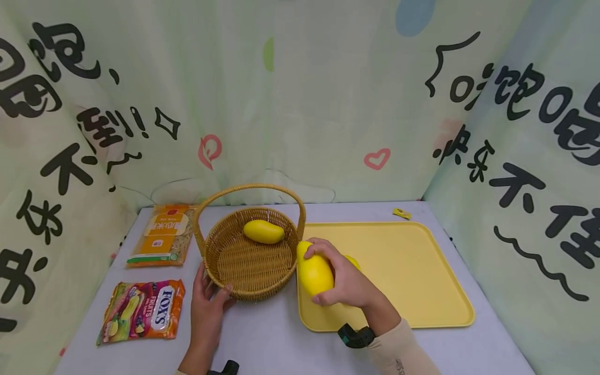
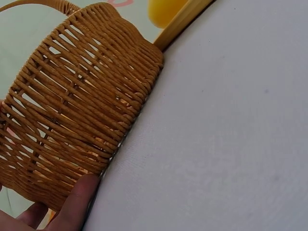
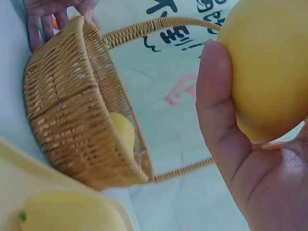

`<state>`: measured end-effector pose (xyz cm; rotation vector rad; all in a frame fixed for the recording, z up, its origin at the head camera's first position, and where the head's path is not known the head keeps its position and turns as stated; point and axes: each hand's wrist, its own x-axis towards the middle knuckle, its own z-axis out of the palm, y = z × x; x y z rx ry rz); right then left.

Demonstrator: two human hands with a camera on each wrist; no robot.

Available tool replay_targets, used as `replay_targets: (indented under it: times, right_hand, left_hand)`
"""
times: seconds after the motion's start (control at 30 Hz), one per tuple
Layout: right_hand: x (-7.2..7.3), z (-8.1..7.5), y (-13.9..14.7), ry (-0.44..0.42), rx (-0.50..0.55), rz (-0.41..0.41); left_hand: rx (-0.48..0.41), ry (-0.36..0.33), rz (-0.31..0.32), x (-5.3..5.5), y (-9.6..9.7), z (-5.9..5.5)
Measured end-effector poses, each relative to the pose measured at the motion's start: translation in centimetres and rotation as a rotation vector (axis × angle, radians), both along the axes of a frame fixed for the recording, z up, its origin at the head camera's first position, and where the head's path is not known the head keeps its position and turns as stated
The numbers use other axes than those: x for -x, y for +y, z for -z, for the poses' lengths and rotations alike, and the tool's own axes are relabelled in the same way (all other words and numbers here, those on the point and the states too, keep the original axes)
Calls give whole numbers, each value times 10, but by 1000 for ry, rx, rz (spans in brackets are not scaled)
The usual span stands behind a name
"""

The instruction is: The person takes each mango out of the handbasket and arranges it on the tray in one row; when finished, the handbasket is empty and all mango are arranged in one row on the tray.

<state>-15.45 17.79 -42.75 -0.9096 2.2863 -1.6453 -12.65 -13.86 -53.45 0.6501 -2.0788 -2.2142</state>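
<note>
My right hand (image 1: 349, 281) grips a yellow mango (image 1: 315, 273) above the left edge of the yellow tray (image 1: 398, 276), just right of the basket. In the right wrist view, the thumb lies along this mango (image 3: 269, 67). A second mango (image 1: 263, 232) rests inside the wicker basket (image 1: 253, 265), towards its back. Another mango (image 3: 72, 211) lies on the tray, mostly hidden by my right hand in the head view. At the basket's front left side, my left hand (image 1: 211, 307) holds its wall, with the thumb (image 2: 79, 197) low against the weave.
An orange-labelled food packet (image 1: 161, 234) lies left of the basket, and a FOX'S Fruits candy bag (image 1: 142, 311) lies nearer me. Behind the tray is a small yellow wrapper (image 1: 401, 213). The basket's tall handle (image 1: 250, 186) arches overhead. Printed curtains (image 1: 319, 104) enclose the white table.
</note>
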Motion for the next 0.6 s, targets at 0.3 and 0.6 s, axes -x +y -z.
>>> replay_targets:
  times: [0.3,0.6]
  right_hand:
    - [-16,15,40,13,-11,76]
    - [-40,27,88,-29,-96,270]
  left_hand:
    - [-16,-11,5,0,1,-3]
    - [-16,-11,1,1,0,-2]
